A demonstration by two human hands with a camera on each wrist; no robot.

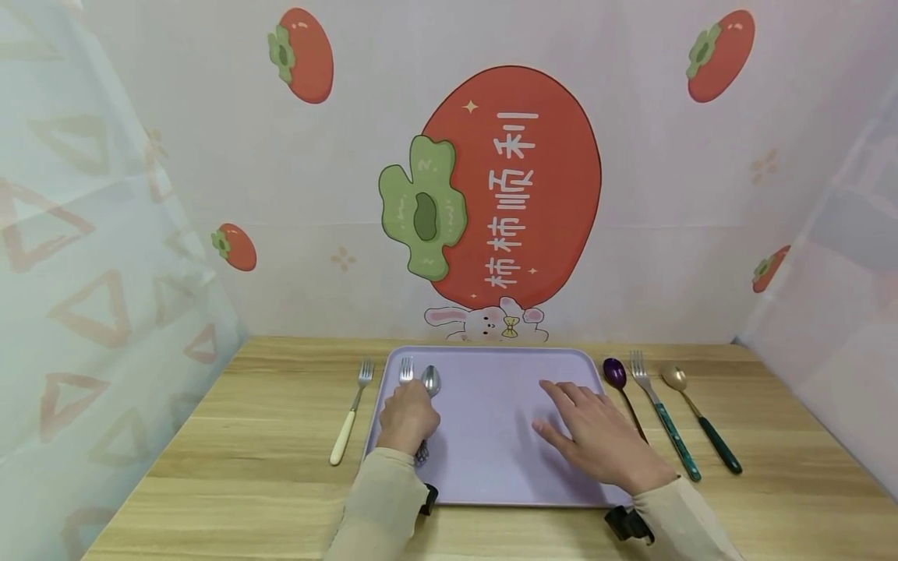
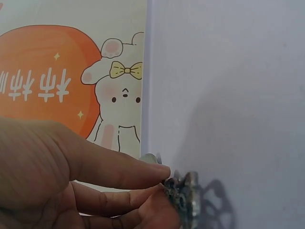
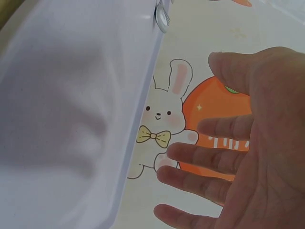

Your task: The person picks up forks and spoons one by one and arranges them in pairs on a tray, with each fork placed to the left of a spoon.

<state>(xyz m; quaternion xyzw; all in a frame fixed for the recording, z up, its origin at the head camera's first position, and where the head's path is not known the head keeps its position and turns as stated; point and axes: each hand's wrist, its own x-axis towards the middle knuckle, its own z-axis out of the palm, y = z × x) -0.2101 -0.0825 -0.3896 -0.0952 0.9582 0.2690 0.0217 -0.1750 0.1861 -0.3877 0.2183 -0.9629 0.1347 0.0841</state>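
In the head view, my left hand (image 1: 409, 417) is over the left part of the lilac tray (image 1: 491, 436). It pinches a silver spoon (image 1: 431, 380) whose bowl points toward the back wall. The ornate openwork handle (image 2: 189, 200) of this spoon comes out below the thumb and fingers in the left wrist view, casting a shadow on the tray. Left of the spoon, a fork (image 1: 406, 369) shows its tines on the tray, its lower part hidden by the hand. My right hand (image 1: 596, 432) hovers with spread fingers above the tray's right side, holding nothing.
Left of the tray lies a fork with a cream handle (image 1: 343, 438). To its right are a purple spoon (image 1: 614, 373), a fork with a green handle (image 1: 677, 442) and a gold spoon with a dark green handle (image 1: 719, 444). A printed cloth wall (image 1: 337, 288) stands behind the wooden table (image 1: 245, 467).
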